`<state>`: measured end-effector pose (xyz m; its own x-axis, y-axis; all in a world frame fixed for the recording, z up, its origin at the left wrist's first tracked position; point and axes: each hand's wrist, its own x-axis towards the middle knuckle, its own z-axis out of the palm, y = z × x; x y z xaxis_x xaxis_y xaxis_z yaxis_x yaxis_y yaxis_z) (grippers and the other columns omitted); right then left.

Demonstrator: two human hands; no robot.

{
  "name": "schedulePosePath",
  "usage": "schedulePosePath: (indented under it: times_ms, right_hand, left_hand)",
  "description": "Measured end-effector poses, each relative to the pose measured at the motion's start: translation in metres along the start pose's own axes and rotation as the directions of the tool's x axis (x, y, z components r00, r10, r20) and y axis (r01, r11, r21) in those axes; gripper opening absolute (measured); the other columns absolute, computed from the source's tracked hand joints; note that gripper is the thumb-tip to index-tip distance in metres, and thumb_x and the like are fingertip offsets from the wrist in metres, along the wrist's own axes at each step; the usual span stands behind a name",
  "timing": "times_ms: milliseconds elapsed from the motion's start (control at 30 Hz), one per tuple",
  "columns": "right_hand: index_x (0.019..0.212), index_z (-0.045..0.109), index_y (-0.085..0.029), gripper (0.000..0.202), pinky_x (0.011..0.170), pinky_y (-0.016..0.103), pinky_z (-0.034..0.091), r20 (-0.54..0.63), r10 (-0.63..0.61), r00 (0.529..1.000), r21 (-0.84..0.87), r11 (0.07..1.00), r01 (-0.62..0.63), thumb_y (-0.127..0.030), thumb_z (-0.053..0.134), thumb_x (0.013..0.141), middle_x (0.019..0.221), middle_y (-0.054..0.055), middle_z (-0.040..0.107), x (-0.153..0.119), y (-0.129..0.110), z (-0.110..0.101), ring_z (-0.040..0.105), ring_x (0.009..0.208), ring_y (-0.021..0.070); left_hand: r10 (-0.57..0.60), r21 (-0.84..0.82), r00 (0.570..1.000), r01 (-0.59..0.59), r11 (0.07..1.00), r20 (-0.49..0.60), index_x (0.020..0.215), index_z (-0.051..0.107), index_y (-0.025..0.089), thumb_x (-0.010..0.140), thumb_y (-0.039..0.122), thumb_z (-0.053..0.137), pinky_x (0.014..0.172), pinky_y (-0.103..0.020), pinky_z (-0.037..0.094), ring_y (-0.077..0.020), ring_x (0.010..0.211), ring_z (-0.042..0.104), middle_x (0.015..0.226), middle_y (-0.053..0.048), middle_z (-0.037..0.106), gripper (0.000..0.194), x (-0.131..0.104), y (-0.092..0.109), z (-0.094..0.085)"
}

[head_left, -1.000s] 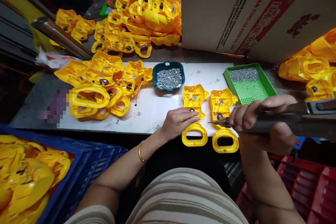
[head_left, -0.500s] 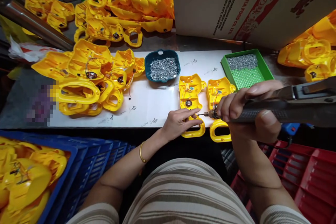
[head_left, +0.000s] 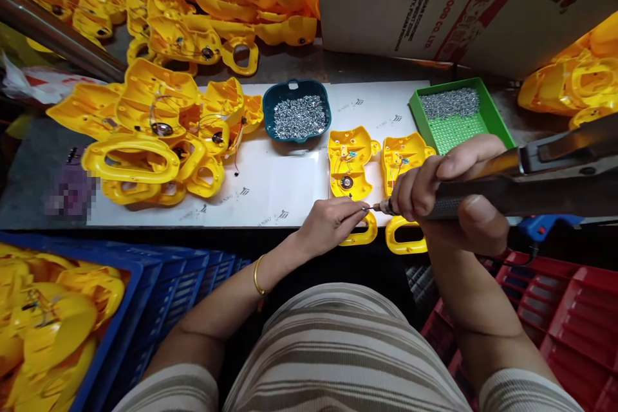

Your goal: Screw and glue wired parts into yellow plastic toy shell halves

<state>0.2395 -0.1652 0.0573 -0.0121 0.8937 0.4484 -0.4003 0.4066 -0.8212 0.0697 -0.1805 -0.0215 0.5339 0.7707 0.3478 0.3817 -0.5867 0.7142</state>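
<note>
In my right hand (head_left: 449, 190) is a dark electric screwdriver (head_left: 545, 174), fingers wrapped around its body, its thin bit pointing left. The thumb and fingers of my left hand (head_left: 333, 222) are pinched together at the bit's tip; whatever they hold there is too small to name. Below these fingers lies a yellow plastic shell half (head_left: 345, 135) with a loop handle, a round speaker and wires inside. Beside it a second yellow shell half (head_left: 403, 148) lies partly covered by my right hand.
A dark teal bowl (head_left: 268, 122) and a green tray (head_left: 502, 132) hold small metal parts. Yellow shells (head_left: 159, 100) are piled at left and behind. A cardboard box (head_left: 376, 0) stands at the back. Blue crates (head_left: 164, 283) and a red crate (head_left: 579, 309) flank me.
My left thumb and fingers, apart around the bit's tip before, have closed together at it. The screwdriver's rear end has risen slightly. The view has shifted a little.
</note>
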Motion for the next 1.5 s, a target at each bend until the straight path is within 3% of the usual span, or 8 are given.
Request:
schedulePosePath:
  times_ms: [200,300,400,533,633,867,1267,1500]
  right_hand:
    - [0.091,0.057,-0.027,0.027,0.034,0.025,0.041,0.037,0.018,0.999,0.008,1.0,-0.019,-0.048,0.069,0.077,0.048,-0.009,0.051,0.003,0.004,-0.003,0.045,0.033,0.0099]
    - [0.097,0.061,-0.029,0.022,0.033,0.027,0.043,0.128,-0.023,0.992,0.001,1.0,0.023,-0.042,0.066,0.08,0.051,-0.007,0.055,0.005,0.005,-0.01,0.047,0.034,0.0117]
    - [0.097,0.061,-0.032,0.021,0.033,0.029,0.043,0.105,-0.047,0.993,-0.055,0.997,0.053,-0.043,0.066,0.081,0.049,-0.007,0.053,0.009,0.01,-0.013,0.046,0.033,0.0133]
    - [0.092,0.06,-0.032,0.02,0.03,0.029,0.037,0.004,-0.109,0.994,-0.092,0.99,0.109,-0.045,0.067,0.079,0.046,-0.009,0.046,0.015,0.03,-0.009,0.04,0.03,0.0133]
    - [0.09,0.056,-0.033,0.027,0.031,0.031,0.034,-0.011,-0.094,0.995,-0.127,0.988,0.092,-0.052,0.069,0.075,0.045,-0.009,0.044,0.017,0.049,-0.009,0.038,0.029,0.0144]
    - [0.089,0.053,-0.033,0.037,0.037,0.034,0.036,-0.024,0.041,0.999,-0.204,0.978,-0.045,-0.062,0.067,0.071,0.046,-0.008,0.041,0.02,0.065,-0.012,0.039,0.033,0.0166]
    - [0.088,0.056,-0.034,0.04,0.043,0.037,0.039,-0.083,0.069,0.994,-0.231,0.969,-0.086,-0.066,0.067,0.068,0.045,-0.007,0.036,0.02,0.075,-0.014,0.038,0.037,0.0183]
    - [0.087,0.057,-0.034,0.037,0.044,0.035,0.04,-0.052,0.088,0.995,-0.206,0.974,-0.097,-0.065,0.069,0.07,0.045,-0.007,0.037,0.02,0.077,-0.014,0.041,0.038,0.0181]
  left_hand:
    - [-0.031,0.029,0.998,0.03,0.999,0.052,0.1,0.072,0.015,0.095,0.025,0.056,0.065,-0.023,0.052,-0.0137,0.07,0.069,0.082,-0.005,0.075,0.02,0.001,-0.001,-0.002]
    - [-0.059,0.098,0.998,0.062,0.993,-0.035,0.108,0.07,0.014,0.092,0.034,0.061,0.063,-0.023,0.051,-0.0133,0.068,0.067,0.08,-0.005,0.074,0.028,-0.004,-0.002,-0.003]
    - [-0.034,0.32,0.986,0.085,0.944,-0.161,0.109,0.071,0.017,0.089,0.042,0.064,0.07,-0.029,0.051,-0.0178,0.078,0.065,0.086,-0.008,0.073,0.033,-0.013,0.0,-0.007]
    - [0.046,0.464,0.999,-0.037,0.885,-0.009,0.114,0.069,0.021,0.086,0.05,0.065,0.092,-0.041,0.043,-0.0277,0.111,0.056,0.122,-0.011,0.067,0.04,-0.028,0.005,-0.005]
    - [0.041,0.469,0.994,-0.085,0.879,0.104,0.121,0.065,0.022,0.084,0.06,0.062,0.1,-0.046,0.031,-0.0326,0.124,0.047,0.138,-0.012,0.058,0.053,-0.034,0.008,0.001]
    - [0.013,0.436,0.991,-0.071,0.897,0.134,0.124,0.062,0.02,0.08,0.063,0.064,0.104,-0.047,0.025,-0.0337,0.128,0.043,0.139,-0.014,0.056,0.061,-0.036,0.004,0.007]
    - [-0.004,0.354,0.984,-0.061,0.933,0.179,0.123,0.062,0.02,0.079,0.056,0.07,0.102,-0.046,0.036,-0.0338,0.13,0.041,0.142,-0.015,0.052,0.058,-0.038,-0.005,0.011]
    - [0.017,0.298,0.985,-0.069,0.952,0.173,0.123,0.06,0.019,0.083,0.042,0.07,0.109,-0.045,0.041,-0.0303,0.132,0.041,0.141,-0.014,0.051,0.047,-0.039,-0.011,0.013]
